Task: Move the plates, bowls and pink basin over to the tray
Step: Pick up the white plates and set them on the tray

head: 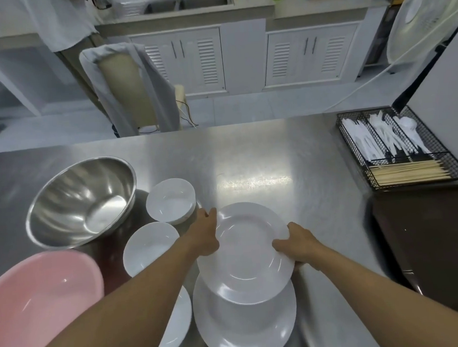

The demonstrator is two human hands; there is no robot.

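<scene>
From the head view, both hands hold a round white plate (248, 250) by opposite rims, left hand (203, 236) and right hand (299, 243) each in a closed grip, raised above a second white plate (247, 332) lying on the steel bench (275, 153). Left of them sit small white bowls (170, 200), a large steel mixing bowl (82, 201) and the pink plastic basin (39, 305).

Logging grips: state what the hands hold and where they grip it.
Both hands hold the top white plate by its rim: left hand on the left edge, right hand on the right edge.
</scene>
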